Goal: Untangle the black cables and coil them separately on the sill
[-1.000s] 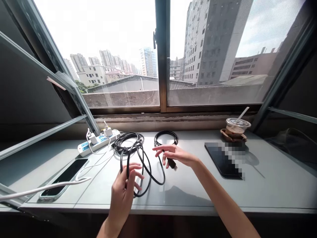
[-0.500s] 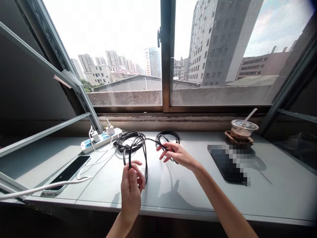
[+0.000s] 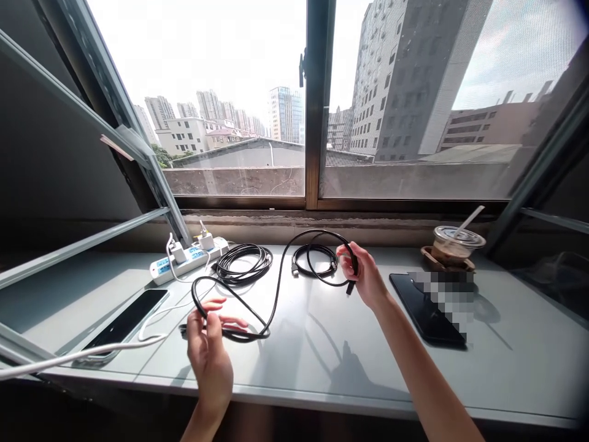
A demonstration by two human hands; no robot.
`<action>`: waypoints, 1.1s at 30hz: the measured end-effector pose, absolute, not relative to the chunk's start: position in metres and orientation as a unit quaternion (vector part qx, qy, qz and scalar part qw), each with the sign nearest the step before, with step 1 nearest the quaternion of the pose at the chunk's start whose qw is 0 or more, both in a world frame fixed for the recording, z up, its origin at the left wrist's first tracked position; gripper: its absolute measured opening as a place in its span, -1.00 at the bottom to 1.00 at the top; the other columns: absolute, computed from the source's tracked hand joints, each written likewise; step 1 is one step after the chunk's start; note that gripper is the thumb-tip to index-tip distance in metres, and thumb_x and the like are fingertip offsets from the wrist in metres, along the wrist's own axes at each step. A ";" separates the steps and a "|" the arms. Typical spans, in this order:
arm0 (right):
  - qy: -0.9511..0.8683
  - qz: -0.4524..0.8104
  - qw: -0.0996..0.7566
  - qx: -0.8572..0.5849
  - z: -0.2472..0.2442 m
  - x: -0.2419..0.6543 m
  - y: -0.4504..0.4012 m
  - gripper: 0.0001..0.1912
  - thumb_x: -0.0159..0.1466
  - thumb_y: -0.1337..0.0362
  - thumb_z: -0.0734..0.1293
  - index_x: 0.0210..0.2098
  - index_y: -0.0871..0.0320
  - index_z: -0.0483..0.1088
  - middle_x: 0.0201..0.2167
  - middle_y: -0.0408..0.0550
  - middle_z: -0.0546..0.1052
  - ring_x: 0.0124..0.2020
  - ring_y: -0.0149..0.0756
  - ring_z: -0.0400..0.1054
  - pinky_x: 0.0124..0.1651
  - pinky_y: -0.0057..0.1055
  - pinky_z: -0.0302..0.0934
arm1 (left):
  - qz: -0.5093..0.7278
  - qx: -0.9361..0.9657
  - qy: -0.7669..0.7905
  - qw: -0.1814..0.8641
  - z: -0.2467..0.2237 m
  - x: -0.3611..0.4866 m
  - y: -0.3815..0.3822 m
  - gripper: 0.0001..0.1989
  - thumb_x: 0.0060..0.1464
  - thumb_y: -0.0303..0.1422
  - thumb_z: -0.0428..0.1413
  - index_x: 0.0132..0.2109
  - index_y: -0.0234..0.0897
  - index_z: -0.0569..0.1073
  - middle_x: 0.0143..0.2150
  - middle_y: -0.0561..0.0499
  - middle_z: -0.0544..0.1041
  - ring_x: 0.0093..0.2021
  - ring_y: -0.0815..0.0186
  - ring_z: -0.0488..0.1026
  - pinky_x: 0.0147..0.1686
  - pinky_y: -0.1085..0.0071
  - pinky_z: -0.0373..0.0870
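A black cable (image 3: pixel 278 288) stretches in loose curves between both hands above the grey table. My left hand (image 3: pixel 210 347) is closed on its left part, with a dark plug end sticking out on the left. At the right, my right hand (image 3: pixel 363 275) grips a looped part, and a short black connector hangs below the fingers. Behind them lie two coiled black cables, a larger coil (image 3: pixel 243 264) at the left and a smaller coil (image 3: pixel 315 260) in the middle, with a connector at its left edge.
A white power strip (image 3: pixel 191 261) with plugged-in adapters stands at the back left, near a phone (image 3: pixel 124 322) and a white cable (image 3: pixel 83 355). On the right are a dark flat device (image 3: pixel 423 313), partly pixelated, and a drink cup (image 3: pixel 453 244) in a brown holder. The window is behind.
My hands have moved apart, left hand leftward and right hand rightward. The held cable now spans wider between them, clear of the larger coil.
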State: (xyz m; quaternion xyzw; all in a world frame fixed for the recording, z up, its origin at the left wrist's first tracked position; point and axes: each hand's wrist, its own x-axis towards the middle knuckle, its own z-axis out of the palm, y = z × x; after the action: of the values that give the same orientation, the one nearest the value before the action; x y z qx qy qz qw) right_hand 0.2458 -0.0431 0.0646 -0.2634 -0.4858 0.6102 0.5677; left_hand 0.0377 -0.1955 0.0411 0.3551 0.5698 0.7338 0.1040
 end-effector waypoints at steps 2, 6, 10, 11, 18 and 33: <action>-0.480 0.590 0.596 -0.257 0.063 0.247 -0.040 -0.58 0.04 -0.07 0.39 -0.51 0.21 0.38 -0.66 -0.23 0.15 -0.66 -0.59 -0.14 -0.66 -0.58 -0.34 | 0.708 0.356 0.595 0.134 0.041 0.031 -0.196 -0.61 0.09 -0.04 0.04 -0.10 -0.23 0.27 -0.26 0.00 0.48 -0.51 0.36 0.42 -0.51 0.47 0.40; -0.457 0.540 0.654 -0.268 0.062 0.252 -0.035 -0.57 0.02 -0.08 0.44 -0.49 0.20 0.43 -0.69 -0.25 0.16 -0.68 -0.61 -0.15 -0.66 -0.57 -0.35 | 0.616 0.371 0.658 0.222 0.042 0.013 -0.199 -0.44 0.02 0.04 0.06 0.02 -0.28 0.32 -0.58 0.06 0.42 -0.62 0.30 0.36 -0.62 0.47 0.31; -0.407 0.476 0.725 -0.285 0.064 0.261 -0.030 -0.52 -0.05 -0.12 0.46 -0.46 0.21 0.46 -0.68 -0.24 0.20 -0.69 -0.64 -0.15 -0.65 -0.55 -0.36 | 0.587 0.358 0.701 0.188 0.037 -0.008 -0.201 -0.43 -0.14 0.07 0.16 -0.14 -0.32 0.41 -0.60 0.05 0.39 -0.57 0.32 0.34 -0.51 0.45 0.33; -0.396 0.460 0.741 -0.287 0.065 0.263 -0.030 -0.50 -0.06 -0.14 0.46 -0.46 0.21 0.47 -0.68 -0.24 0.21 -0.69 -0.64 -0.15 -0.65 -0.55 -0.37 | 0.595 0.353 0.703 0.166 0.034 -0.013 -0.201 -0.44 -0.16 0.07 0.16 -0.17 -0.30 0.41 -0.54 0.03 0.41 -0.51 0.30 0.38 -0.42 0.42 0.37; -0.432 0.441 0.730 -0.293 0.064 0.262 -0.030 -0.51 -0.06 -0.13 0.47 -0.47 0.22 0.50 -0.68 -0.21 0.25 -0.69 -0.63 -0.13 -0.65 -0.51 -0.33 | 0.481 0.422 0.764 -0.080 0.009 -0.010 -0.199 -0.28 -0.06 -0.06 0.12 0.19 -0.37 0.23 0.08 -0.30 0.27 0.04 -0.05 0.30 0.00 0.00 0.34; -0.483 0.518 0.641 -0.296 0.061 0.245 -0.038 -0.56 -0.03 -0.09 0.47 -0.46 0.21 0.53 -0.61 -0.17 0.30 -0.68 -0.63 -0.09 -0.66 -0.53 -0.28 | 0.301 0.786 0.527 -0.117 -0.014 0.003 -0.186 -0.82 0.26 -0.35 -0.05 -0.23 -0.24 0.43 -0.38 0.07 0.48 -0.37 0.38 0.41 -0.27 0.44 0.28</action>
State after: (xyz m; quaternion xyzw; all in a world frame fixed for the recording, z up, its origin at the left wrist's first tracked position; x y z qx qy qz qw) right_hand 0.2451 -0.0377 0.0606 -0.2961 -0.4832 0.5178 0.6408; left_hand 0.0030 -0.1861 -0.0139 0.7860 0.5274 0.3007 -0.1166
